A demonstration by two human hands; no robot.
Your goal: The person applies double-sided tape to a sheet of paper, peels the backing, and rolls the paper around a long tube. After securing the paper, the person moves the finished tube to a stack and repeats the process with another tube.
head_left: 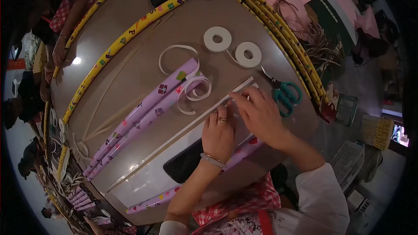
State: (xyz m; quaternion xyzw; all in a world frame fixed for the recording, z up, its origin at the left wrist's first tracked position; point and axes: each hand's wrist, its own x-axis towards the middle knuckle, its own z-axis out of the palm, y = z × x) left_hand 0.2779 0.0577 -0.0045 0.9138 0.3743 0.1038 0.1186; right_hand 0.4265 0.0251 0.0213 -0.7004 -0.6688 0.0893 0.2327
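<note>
A sheet of wrapping paper [143,186] lies white side up, its purple printed face showing along the near edge. Along its far edge runs a long narrow white tape strip [174,137]. My left hand [219,135] rests over the paper with fingers curled and closed at the strip. Right beside it, my right hand [259,115] has its thumb and index finger pinched together at the strip, the other fingers bent. The fingertips partly hide what they grip. A dark flat object [185,164], phone-like, lies on the paper by my left wrist. Scissors with teal handles [287,95] lie right of my right hand.
Two white tape rolls [217,39] lie beyond my hands. Curled tape [195,91] lies near two purple wrapping paper rolls [139,113] on the left. Yellow rolls [117,45] lie farther left, others [287,35] along the right edge. Another person's hand [58,54] touches a yellow roll.
</note>
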